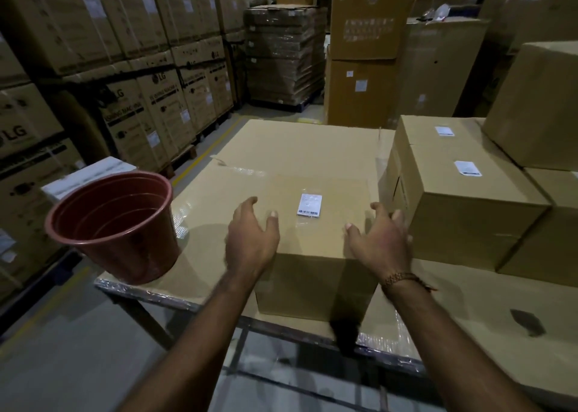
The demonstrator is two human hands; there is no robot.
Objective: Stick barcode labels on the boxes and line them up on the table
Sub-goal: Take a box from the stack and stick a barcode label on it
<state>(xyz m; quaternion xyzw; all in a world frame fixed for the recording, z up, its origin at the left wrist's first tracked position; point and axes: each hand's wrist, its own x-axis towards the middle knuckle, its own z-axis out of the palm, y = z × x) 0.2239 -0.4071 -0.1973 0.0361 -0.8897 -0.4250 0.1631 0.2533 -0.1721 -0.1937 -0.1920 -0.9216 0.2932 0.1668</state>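
A plain brown cardboard box (312,274) stands on the cardboard-covered table (281,149), near its front edge. A white barcode label (309,204) is stuck on the box's top. My left hand (250,239) hovers at the box's near left corner with its fingers spread and relaxed. My right hand (380,239) is at the near right corner, fingers also spread; whether either palm touches the box is unclear. To the right stand two labelled boxes (463,211), one behind the other, each with a white label (467,168) on top.
A red-brown plastic bucket (115,224) stands on the table's left front corner. More plain boxes (538,105) are stacked at the far right. Tall stacks of printed cartons (140,67) line the aisle on the left, and a wrapped pallet (284,55) stands behind.
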